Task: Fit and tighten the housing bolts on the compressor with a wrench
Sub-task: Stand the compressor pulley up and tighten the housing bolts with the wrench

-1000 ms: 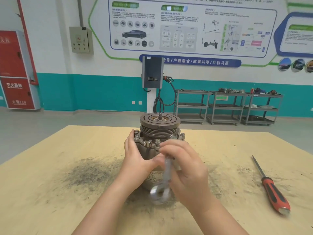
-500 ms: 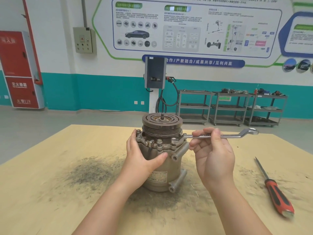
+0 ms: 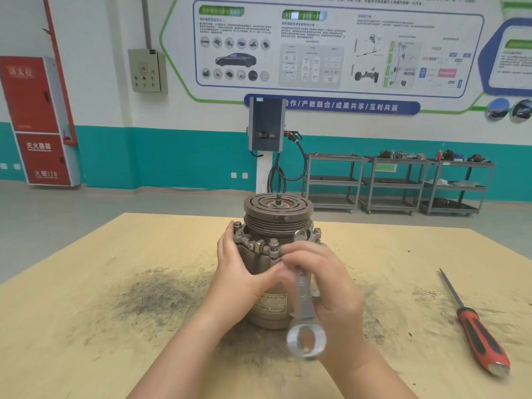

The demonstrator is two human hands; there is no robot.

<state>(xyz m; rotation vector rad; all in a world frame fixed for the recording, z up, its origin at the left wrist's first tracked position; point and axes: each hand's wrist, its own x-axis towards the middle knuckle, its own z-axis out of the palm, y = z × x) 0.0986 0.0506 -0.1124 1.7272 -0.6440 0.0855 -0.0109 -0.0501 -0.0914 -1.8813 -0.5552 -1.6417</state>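
Note:
The compressor (image 3: 277, 220) stands upright in the middle of the table, pulley on top, with several housing bolts (image 3: 273, 242) around its flange. My left hand (image 3: 239, 269) holds the left side of its body, thumb across the front. My right hand (image 3: 325, 283) grips the shaft of a silver ring wrench (image 3: 305, 318). The wrench's far end sits at a bolt on the flange's front right. Its free ring end points toward me, blurred by motion.
A red-handled screwdriver (image 3: 478, 335) lies on the table to the right. The wooden table (image 3: 86, 312) has dark metal dust smeared left of the compressor. Grey shelf carts (image 3: 397, 182) and a charging post (image 3: 266, 131) stand by the far wall.
The wrench handle has swung from pointing right, level with the flange, round toward me. My right hand moved with it. My left hand stays on the compressor.

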